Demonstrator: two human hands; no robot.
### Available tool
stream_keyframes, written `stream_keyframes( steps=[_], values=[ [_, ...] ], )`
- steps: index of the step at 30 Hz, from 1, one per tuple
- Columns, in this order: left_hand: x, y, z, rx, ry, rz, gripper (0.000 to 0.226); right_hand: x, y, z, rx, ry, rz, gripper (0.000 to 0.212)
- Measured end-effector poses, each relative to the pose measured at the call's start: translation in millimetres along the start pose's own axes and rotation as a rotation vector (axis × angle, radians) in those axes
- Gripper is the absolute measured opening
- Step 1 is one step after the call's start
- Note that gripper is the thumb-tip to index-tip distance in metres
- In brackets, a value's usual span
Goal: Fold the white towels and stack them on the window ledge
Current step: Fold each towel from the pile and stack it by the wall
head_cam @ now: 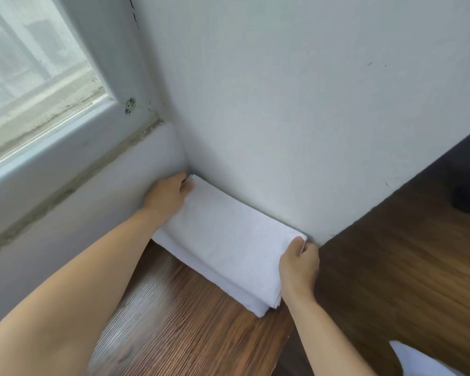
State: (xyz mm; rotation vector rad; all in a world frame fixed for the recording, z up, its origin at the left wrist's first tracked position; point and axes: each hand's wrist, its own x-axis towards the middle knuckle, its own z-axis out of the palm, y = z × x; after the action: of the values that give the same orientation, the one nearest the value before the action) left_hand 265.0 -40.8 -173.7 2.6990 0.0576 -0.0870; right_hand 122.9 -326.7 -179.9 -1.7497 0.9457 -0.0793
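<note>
Item: folded white towel, soft, light, floppy; lies on wooden ledge against the wall. I see left hand and right hand, fingers closed on its far corners. Best gripped at corners.

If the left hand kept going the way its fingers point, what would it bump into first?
Probably the wall corner. The left hand holds the towel's far end, fingertips nearly there already, though depth is hard to judge.
</note>
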Motion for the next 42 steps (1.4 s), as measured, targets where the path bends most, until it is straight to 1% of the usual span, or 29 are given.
stream_keyframes(
  steps=[3, 6, 10, 11, 12, 13, 14, 15, 16, 17, 18, 19, 21, 22, 25, 27, 30, 32, 34, 36, 37, 39, 42],
  values=[
    [-1.3, 3.2, 0.0, 0.128, 0.024, -0.019, 0.036, -2.7, 5.4, -1.5, -0.025, -0.054, 0.015, 0.030],
    [-1.7, 7.4, -5.7, 0.117, 0.090, -0.021, 0.040, -2.8, 4.6, -4.4, -0.013, -0.068, -0.027, 0.029],
    [-10.6, 16.5, -11.0, 0.218, 0.059, -0.052, 0.040, -2.7, 0.4, -13.2, -0.041, -0.095, -0.008, 0.030],
    [-15.4, 21.1, -12.3, 0.276, 0.078, -0.048, 0.038, -4.9, 1.2, -17.6, -0.070, -0.088, -0.007, 0.029],
    [-20.7, 26.1, -12.7, 0.339, 0.119, -0.015, 0.035, -8.7, 2.8, -22.2, -0.134, -0.048, -0.052, 0.027],
    [-27.8, 32.6, -11.8, 0.390, 0.170, 0.053, 0.030, -15.0, 4.1, -25.2, -0.217, 0.006, -0.169, 0.026],
    [-36.2, 40.6, -9.8, 0.409, 0.217, 0.147, 0.025, -23.6, 3.9, -25.5, -0.274, 0.044, -0.346, 0.027],
    [-45.9, 49.6, -4.3, 0.386, 0.243, 0.245, 0.023, -32.8, 2.6, -21.4, -0.309, 0.036, -0.542, 0.027],
    [-55.4, 58.2, 4.3, 0.342, 0.253, 0.325, 0.024, -38.7, 1.0, -13.4, -0.354, -0.030, -0.719, 0.026],
    [-63.1, 65.8, 13.6, 0.290, 0.238, 0.363, 0.032, -40.4, -2.6, -3.5, -0.421, -0.128, -0.868, 0.025],
    [-69.3, 72.0, 22.9, 0.245, 0.176, 0.336, 0.045, -37.9, -5.7, 7.7, -0.513, -0.230, -0.980, 0.026],
    [-73.6, 75.4, 31.3, 0.217, 0.084, 0.257, 0.057, -33.2, -8.0, 18.4, -0.620, -0.318, -1.036, 0.031],
    [-73.7, 68.1, 47.6, 0.231, -0.055, 0.120, 0.073, -20.3, -10.4, 33.7, -0.797, -0.425, -1.062, 0.047],
    [-71.2, 59.9, 52.9, 0.244, -0.082, 0.091, 0.078, -13.1, -8.9, 38.0, -0.858, -0.443, -1.066, 0.055],
    [-63.8, 37.9, 55.3, 0.253, -0.077, 0.021, 0.091, 2.6, 7.6, 34.7, -1.008, -0.436, -1.120, 0.068],
    [-60.3, 30.2, 50.9, 0.236, -0.085, -0.028, 0.096, 8.1, 16.6, 23.5, -1.083, -0.416, -1.138, 0.071],
    [-62.5, 23.6, 38.3, 0.222, -0.103, -0.050, 0.097, 6.1, 20.7, 4.9, -1.179, -0.411, -1.092, 0.072],
    [-70.4, 20.6, 27.4, 0.233, -0.133, -0.048, 0.094, -3.5, 22.2, -4.2, -1.214, -0.401, -1.007, 0.073],
    [-85.8, 17.2, 14.7, 0.251, -0.145, -0.036, 0.091, -21.0, 18.3, -7.4, -1.185, -0.347, -0.917, 0.073],
    [-110.0, 13.1, -1.0, 0.234, -0.100, -0.025, 0.086, -44.3, 6.8, -2.7, -1.134, -0.318, -0.918, 0.071],
    [-125.1, 11.0, -9.9, 0.200, -0.061, -0.031, 0.083, -58.0, 0.1, 3.4, -1.116, -0.347, -0.948, 0.070],
    [-159.1, 6.8, -29.0, 0.128, 0.027, -0.073, 0.077, -89.6, -14.4, 23.4, -1.048, -0.460, -1.023, 0.067],
    [-215.2, -4.8, -61.6, 0.116, 0.154, -0.176, 0.070, -146.6, -37.6, 63.2, -0.928, -0.625, -1.149, 0.061]
  ],
)
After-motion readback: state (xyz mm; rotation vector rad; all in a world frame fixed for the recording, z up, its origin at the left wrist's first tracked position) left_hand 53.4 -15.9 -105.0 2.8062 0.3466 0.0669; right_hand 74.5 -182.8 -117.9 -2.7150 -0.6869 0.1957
